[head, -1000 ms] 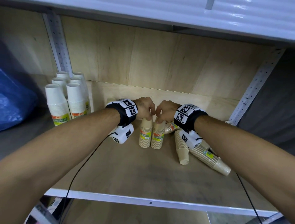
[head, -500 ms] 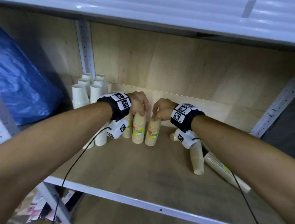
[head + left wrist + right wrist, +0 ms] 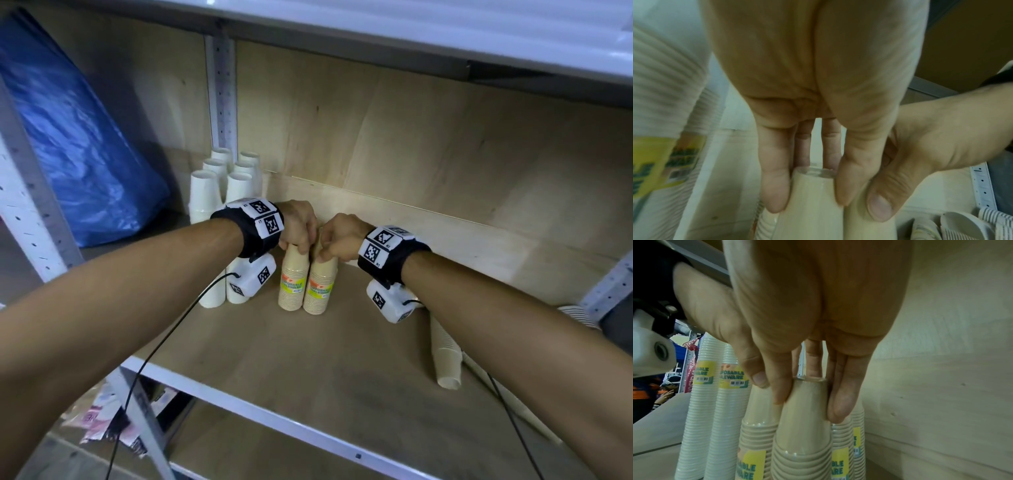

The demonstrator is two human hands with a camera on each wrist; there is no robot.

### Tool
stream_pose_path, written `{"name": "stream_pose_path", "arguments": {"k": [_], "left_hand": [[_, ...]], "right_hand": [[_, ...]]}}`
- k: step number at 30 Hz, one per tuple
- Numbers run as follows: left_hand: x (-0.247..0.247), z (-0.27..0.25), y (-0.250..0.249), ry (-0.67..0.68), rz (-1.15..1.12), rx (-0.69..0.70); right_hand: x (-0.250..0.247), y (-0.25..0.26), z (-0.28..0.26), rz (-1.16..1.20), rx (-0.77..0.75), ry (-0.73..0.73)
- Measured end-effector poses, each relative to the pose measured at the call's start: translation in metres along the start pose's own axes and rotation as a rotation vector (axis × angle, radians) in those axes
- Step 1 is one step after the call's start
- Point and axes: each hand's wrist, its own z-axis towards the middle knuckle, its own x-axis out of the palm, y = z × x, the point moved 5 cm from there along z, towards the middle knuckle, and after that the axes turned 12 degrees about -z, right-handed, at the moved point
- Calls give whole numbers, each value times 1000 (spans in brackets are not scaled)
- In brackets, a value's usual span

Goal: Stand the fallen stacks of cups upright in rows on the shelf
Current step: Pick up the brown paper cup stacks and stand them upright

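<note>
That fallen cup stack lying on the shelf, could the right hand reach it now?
Probably yes, but not right away. The fallen stack lies in the open just below the right forearm, nothing covering it. The right hand is busy gripping an upright tan stack, so it must let go first.

The head view looks forward and down into the shelf [image 3: 308, 359] from above both forearms, taking in its back panel. Each wrist view looks from close under the palm along the fingers, very near the beige cup stacks [image 3: 306, 284]. All three share those upright stacks, and each wrist view catches the opposite hand.
</note>
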Motion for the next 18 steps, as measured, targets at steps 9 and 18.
{"name": "stream_pose_path", "arguments": {"k": [9, 18], "left_hand": [[3, 3, 9, -1, -3, 0], [-11, -1, 0, -62, 12, 33]], "right_hand": [[5, 2, 3, 51, 7, -30], [-15, -13, -10, 105, 67, -124]]}}
